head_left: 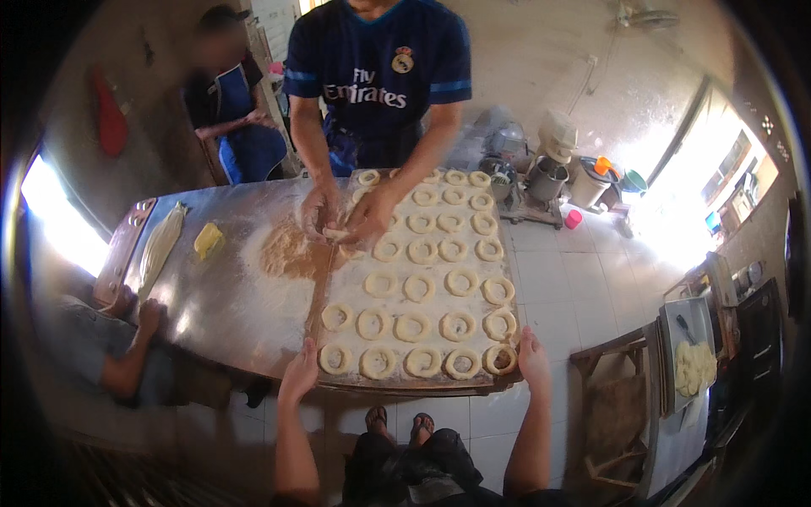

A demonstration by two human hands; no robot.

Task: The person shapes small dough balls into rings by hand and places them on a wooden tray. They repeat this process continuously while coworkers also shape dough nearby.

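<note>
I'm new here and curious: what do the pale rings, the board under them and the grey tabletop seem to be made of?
The pale rings look like matte dough: creamy, with uneven outlines. The board is perhaps matte wood, by its brown edges; white powder hides much of it. The grey tabletop is probably smooth metal, showing bright glare.

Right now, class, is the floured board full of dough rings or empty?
Mostly full: dough rings sit in rows across the floured board, with a gap at its left side.
</note>
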